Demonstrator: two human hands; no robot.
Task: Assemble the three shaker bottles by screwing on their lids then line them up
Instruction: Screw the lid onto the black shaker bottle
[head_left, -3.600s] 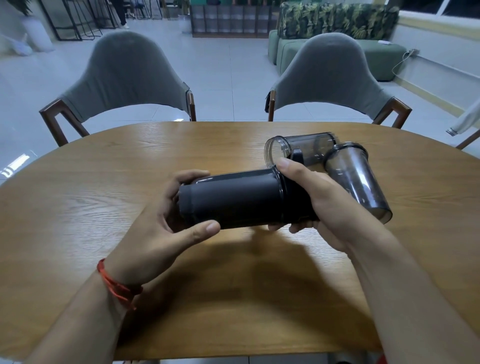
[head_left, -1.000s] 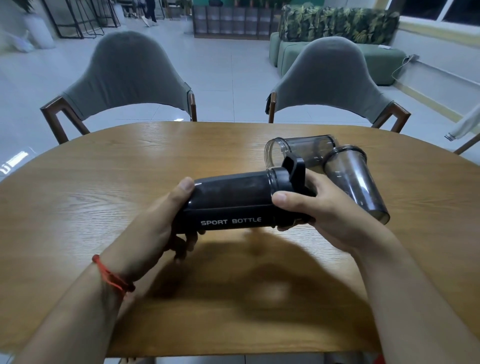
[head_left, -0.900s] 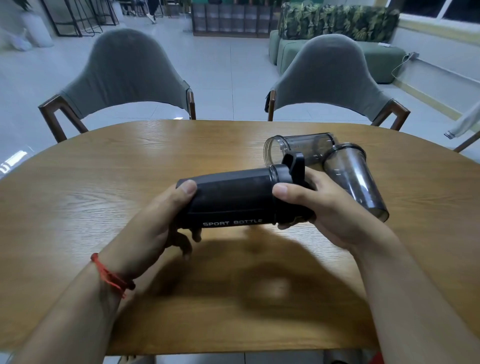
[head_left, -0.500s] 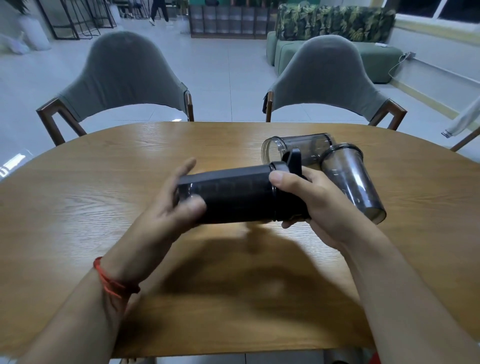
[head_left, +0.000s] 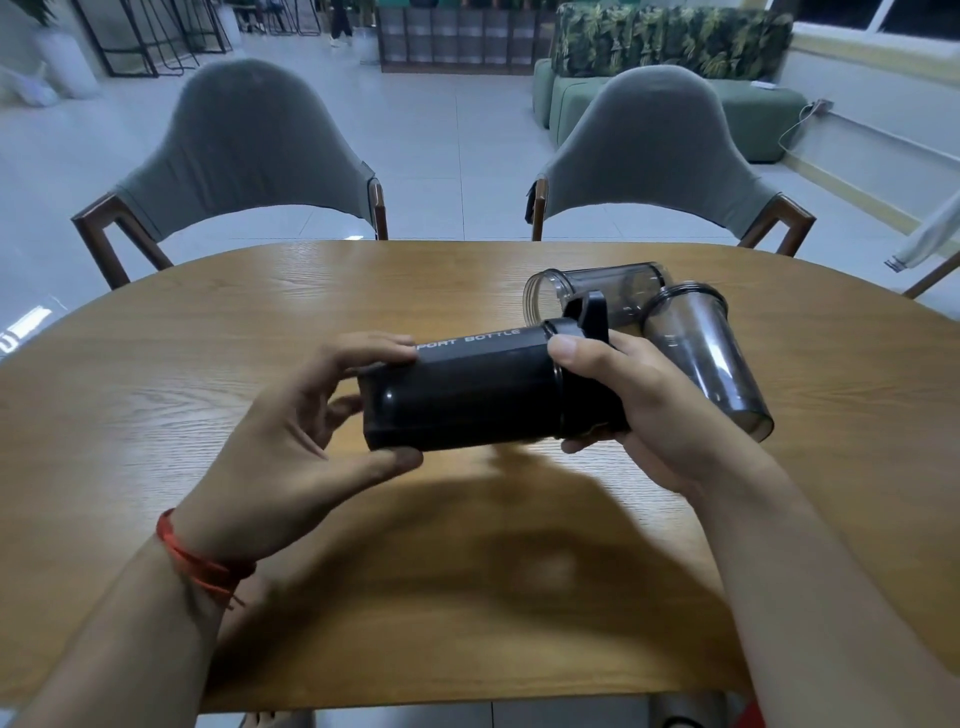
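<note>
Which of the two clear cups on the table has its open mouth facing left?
On the wooden table, look behind the right hand holding the black bottle. Two clear cups lie there touching; the farther cup lies sideways with its open mouth facing left, while the nearer cup points toward the camera.

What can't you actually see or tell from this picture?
- Lid on the dark bottle: the right hand covers it, so how far it is screwed on cannot be told.
- First letter of the bottle's print: under a finger of the left hand.
- Two clear bottles behind: partly hidden by the right hand; their lids are not in sight.
- Table: its near side is cut off by the arms and the bottom edge.
</note>
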